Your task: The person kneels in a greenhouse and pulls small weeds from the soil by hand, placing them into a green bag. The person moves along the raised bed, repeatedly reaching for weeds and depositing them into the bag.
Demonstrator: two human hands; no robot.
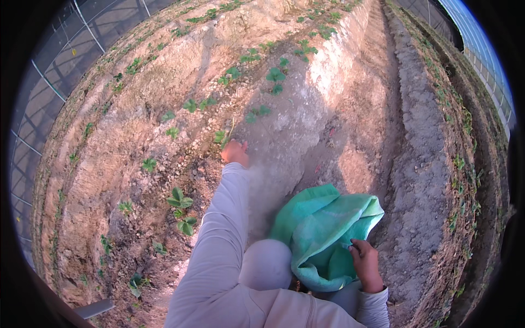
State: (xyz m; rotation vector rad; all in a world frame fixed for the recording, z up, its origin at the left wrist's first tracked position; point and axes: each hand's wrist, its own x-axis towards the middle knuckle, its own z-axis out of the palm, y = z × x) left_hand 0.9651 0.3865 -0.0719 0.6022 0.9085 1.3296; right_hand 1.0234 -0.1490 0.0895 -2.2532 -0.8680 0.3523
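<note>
My left hand (235, 153) reaches out to the raised soil bed, its fingers curled down beside a small leafy green plant (220, 136). A thin yellowish stem (232, 125) rises just above the knuckles. The fingertips are hidden, so whether they grip anything is unclear. Close to my body, my right hand (366, 264) is at the right edge of the mouth of a green woven sack (318, 229), thumb and fingers pinched at its rim. The sack gapes beside my knee (265, 264), and its bottom is out of sight.
Rows of small leafy plants (275, 75) grow along the bed. To the right runs a furrow (371, 135), then another bed edge (424, 164). Dark mesh on metal poles (88, 26) stands at the far left. A flat grey bar (94, 308) shows at lower left.
</note>
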